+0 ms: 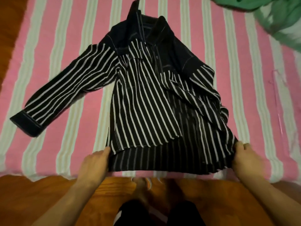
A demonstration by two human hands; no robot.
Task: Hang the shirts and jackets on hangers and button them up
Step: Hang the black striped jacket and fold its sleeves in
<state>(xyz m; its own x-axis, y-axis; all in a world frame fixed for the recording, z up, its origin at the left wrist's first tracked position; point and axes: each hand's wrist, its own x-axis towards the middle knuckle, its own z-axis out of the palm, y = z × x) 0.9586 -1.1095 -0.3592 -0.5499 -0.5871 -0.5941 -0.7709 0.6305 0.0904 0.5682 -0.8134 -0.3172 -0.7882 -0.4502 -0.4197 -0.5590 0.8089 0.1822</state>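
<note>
Spreading striped jacket [146,98] on bed [65,46].
Left hand [94,162] and right hand [244,159] are pinching its limp hem corners; collar looks the stiffer hold.

jacket [146,95] on bed [65,46], hanger [276,98] right

Bedspread [68,46] free left; green garment [280,18] (far right) blocks
</note>
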